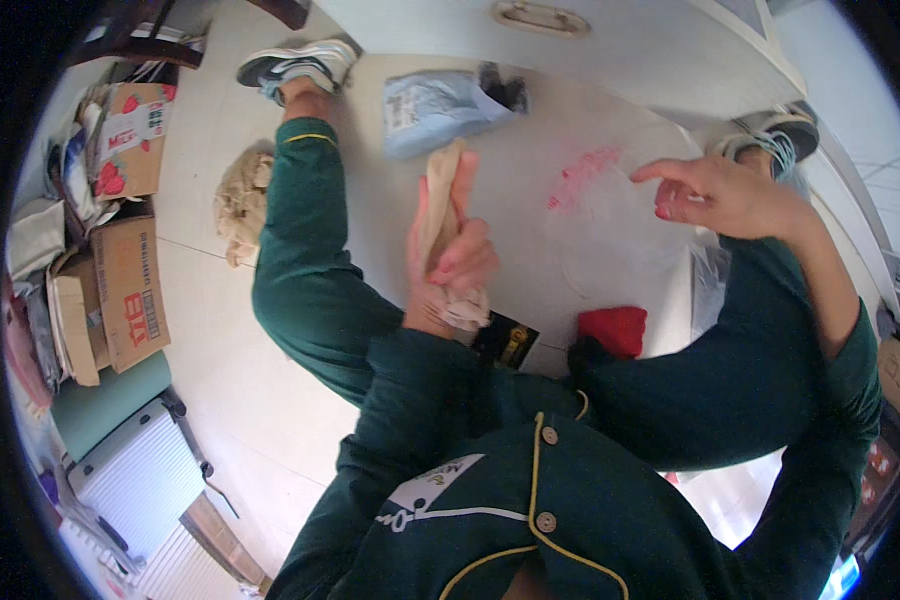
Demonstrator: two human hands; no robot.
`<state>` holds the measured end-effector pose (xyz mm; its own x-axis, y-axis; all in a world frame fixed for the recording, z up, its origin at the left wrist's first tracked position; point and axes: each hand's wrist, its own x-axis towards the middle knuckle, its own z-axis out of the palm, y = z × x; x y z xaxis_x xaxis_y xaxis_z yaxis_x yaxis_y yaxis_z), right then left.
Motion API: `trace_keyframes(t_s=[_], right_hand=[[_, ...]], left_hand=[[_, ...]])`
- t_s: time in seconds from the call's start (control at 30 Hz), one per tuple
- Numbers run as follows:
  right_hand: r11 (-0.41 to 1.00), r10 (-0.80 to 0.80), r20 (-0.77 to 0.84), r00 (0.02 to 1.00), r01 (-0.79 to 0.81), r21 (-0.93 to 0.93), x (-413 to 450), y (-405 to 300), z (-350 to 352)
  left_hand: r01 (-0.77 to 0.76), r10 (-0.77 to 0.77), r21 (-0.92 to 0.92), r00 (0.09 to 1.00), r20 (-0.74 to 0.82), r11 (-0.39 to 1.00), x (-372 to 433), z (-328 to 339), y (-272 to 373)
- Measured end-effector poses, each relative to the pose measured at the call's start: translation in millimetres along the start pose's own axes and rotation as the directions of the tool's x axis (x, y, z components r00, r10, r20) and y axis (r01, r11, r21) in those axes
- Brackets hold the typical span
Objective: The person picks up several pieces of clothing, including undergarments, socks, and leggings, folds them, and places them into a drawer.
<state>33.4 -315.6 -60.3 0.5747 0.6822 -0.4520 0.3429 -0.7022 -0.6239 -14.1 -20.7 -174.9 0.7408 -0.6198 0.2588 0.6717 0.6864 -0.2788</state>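
My left hand (454,247) grips a strip of beige, stretchy-looking fabric (441,199), which runs up along the fingers and bunches near the wrist. My right hand (709,196) is raised over the floor at the right, index finger extended, holding nothing. Between and beyond the hands lies a clear plastic bag (615,240) with pink print. A light blue mailing bag (431,112) with a label and something dark at its end rests farther away. Nearer my body are a folded red cloth item (613,330) and a black packet (516,343) with gold print.
A crumpled beige fabric heap (246,199) is on the floor beyond my left leg. Cardboard boxes (131,289) and a ribbed light suitcase (139,469) stand along the left. A white cabinet front with a handle (541,19) borders the far side.
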Motion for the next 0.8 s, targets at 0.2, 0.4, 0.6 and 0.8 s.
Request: trace_keyframes(t_s=[0.2, 0.4, 0.6, 0.8], right_hand=[[0.913, -0.009, -0.148, 0.989, 0.068, 0.403, 22.7, -33.7, 11.4], [0.876, -0.045, -0.132, 0.990, 0.102, 0.471, 52.5, -57.5, 20.9], [0.407, 0.345, -0.101, 0.933, -0.051, 0.912, 36.7, -50.9, 1.7], [0.378, 0.424, -0.145, 0.894, -0.029, 0.925, 18.8, -31.5, -3.1]], left_hand=[[0.144, -0.090, 0.222, 0.968, -0.236, 0.964, 10.5, 17.6, -32.6], [0.507, -0.502, 0.147, 0.862, -0.072, 0.849, 23.9, 17.4, -62.9], [0.382, -0.180, 0.237, 0.787, -0.591, 0.893, 32.8, 47.3, -79.1], [0.463, 0.190, 0.702, 0.746, -0.639, 0.542, 17.2, 14.6, -52.2]])
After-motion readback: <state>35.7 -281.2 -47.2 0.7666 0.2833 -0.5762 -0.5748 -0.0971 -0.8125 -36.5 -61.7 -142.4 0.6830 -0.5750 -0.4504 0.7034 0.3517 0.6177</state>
